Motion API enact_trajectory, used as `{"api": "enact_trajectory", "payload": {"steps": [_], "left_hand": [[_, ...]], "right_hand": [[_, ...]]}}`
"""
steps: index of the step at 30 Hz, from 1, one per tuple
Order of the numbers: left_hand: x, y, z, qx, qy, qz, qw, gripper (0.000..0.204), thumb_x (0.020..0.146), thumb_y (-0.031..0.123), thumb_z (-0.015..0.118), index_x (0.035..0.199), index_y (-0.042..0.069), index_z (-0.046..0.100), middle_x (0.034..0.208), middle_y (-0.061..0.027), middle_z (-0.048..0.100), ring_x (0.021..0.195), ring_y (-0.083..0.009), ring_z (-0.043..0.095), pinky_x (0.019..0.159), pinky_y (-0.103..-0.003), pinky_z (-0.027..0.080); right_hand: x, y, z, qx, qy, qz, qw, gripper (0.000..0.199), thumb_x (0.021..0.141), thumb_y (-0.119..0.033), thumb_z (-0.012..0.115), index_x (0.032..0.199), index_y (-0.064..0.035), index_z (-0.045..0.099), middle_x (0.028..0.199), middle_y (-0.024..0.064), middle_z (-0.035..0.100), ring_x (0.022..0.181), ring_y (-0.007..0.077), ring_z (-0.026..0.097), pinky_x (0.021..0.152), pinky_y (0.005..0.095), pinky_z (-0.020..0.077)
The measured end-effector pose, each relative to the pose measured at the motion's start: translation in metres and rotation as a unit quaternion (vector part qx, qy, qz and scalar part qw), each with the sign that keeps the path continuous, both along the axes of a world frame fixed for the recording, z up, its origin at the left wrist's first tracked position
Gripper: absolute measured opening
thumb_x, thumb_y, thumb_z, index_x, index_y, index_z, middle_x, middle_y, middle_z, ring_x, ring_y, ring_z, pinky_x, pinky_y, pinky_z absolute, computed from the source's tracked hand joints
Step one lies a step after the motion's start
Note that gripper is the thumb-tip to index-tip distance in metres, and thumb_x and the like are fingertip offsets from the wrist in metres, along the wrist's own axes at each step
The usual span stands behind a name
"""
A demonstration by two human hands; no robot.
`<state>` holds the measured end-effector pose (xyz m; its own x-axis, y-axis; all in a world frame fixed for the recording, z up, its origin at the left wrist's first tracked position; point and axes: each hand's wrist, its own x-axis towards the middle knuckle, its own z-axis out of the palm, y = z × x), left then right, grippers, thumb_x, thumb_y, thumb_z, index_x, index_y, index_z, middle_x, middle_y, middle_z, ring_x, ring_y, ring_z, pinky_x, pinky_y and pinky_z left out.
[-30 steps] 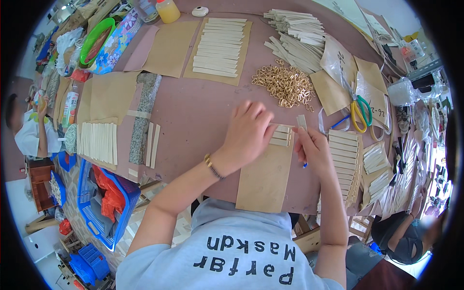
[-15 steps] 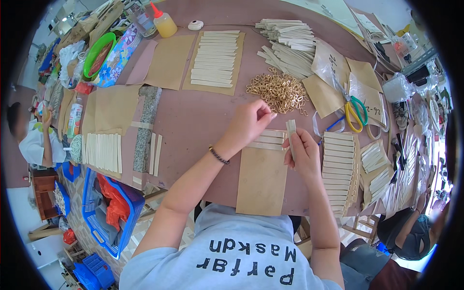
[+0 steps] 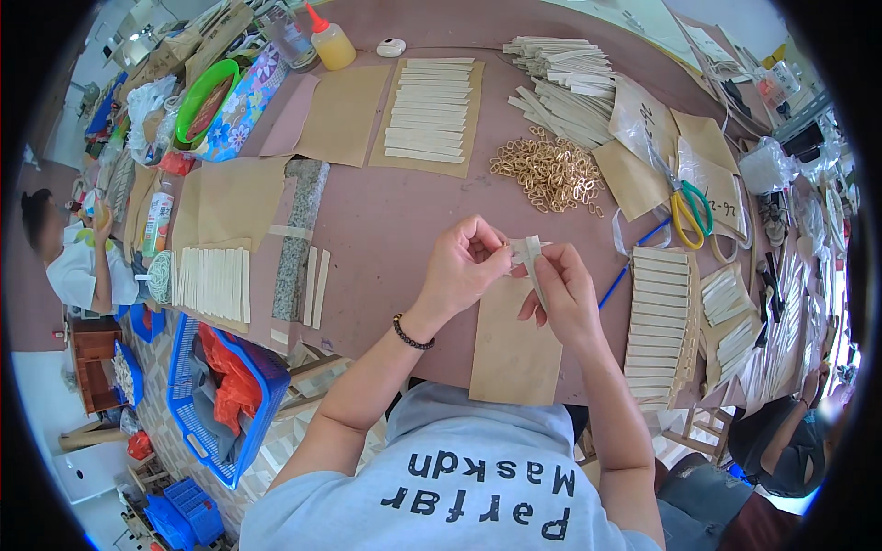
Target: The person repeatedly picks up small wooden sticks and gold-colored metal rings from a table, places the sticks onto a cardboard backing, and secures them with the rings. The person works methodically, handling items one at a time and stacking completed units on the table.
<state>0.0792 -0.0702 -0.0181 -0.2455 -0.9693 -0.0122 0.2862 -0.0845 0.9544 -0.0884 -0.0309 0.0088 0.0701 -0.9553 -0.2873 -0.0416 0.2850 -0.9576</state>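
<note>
Both my hands are raised just above a bare brown paper sheet (image 3: 514, 349) lying on the maroon table (image 3: 386, 230). My left hand (image 3: 464, 266) and my right hand (image 3: 562, 289) pinch between them one pale cream strip (image 3: 531, 257), which hangs down along my right palm. A blue pen (image 3: 625, 266) lies on the table just right of my right hand. To the right, another brown sheet (image 3: 657, 321) is covered with a column of laid-out cream strips. A black bead bracelet sits on my left wrist.
A pile of gold rings (image 3: 549, 173) and scissors (image 3: 684, 207) with green and yellow handles lie farther back. More strip-covered sheets (image 3: 427, 110) and a glue bottle (image 3: 329, 41) sit at the far side. A blue basket (image 3: 220, 395) stands at the left. Other people sit at both sides.
My hands have lifted off the brown sheet and come together, now holding one cream strip between them; earlier my left hand pressed flat on strips at the sheet's top.
</note>
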Motion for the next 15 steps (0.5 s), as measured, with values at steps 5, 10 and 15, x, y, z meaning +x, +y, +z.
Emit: {"api": "enact_trajectory", "payload": {"steps": [5, 10, 15], "left_hand": [[0.004, 0.005, -0.006, -0.027, -0.024, 0.035, 0.999, 0.014, 0.086, -0.002, 0.067, 0.082, 0.002, 0.054, 0.089, -0.0074, 0.064, 0.076, -0.0088, 0.062, 0.069, -0.024, 0.055], [0.008, 0.009, 0.000, -0.013, -0.037, 0.034, 0.999, 0.006, 0.089, 0.002, 0.067, 0.090, 0.002, 0.061, 0.086, -0.0039, 0.065, 0.075, -0.0082, 0.062, 0.070, -0.023, 0.054], [0.012, 0.016, 0.009, 0.034, -0.045, 0.012, 0.998, 0.008, 0.089, 0.004, 0.068, 0.093, -0.001, 0.063, 0.083, -0.0037, 0.066, 0.073, -0.0072, 0.062, 0.069, -0.023, 0.054]], "right_hand": [[-0.002, 0.000, 0.002, 0.001, -0.009, -0.005, 1.000, 0.015, 0.100, -0.012, 0.047, 0.107, 0.0013, 0.048, 0.093, 0.0107, 0.066, 0.053, 0.0115, 0.060, 0.042, 0.0226, 0.0428], [0.003, 0.004, 0.001, -0.048, 0.010, -0.010, 0.999, 0.016, 0.094, -0.006, 0.058, 0.106, 0.0028, 0.051, 0.087, 0.0091, 0.064, 0.053, 0.0087, 0.058, 0.043, 0.0231, 0.0438], [0.005, 0.006, 0.001, -0.068, 0.040, -0.004, 0.997, 0.018, 0.092, -0.007, 0.062, 0.105, 0.0031, 0.055, 0.076, 0.0066, 0.064, 0.053, 0.0075, 0.057, 0.044, 0.0235, 0.0453]]}}
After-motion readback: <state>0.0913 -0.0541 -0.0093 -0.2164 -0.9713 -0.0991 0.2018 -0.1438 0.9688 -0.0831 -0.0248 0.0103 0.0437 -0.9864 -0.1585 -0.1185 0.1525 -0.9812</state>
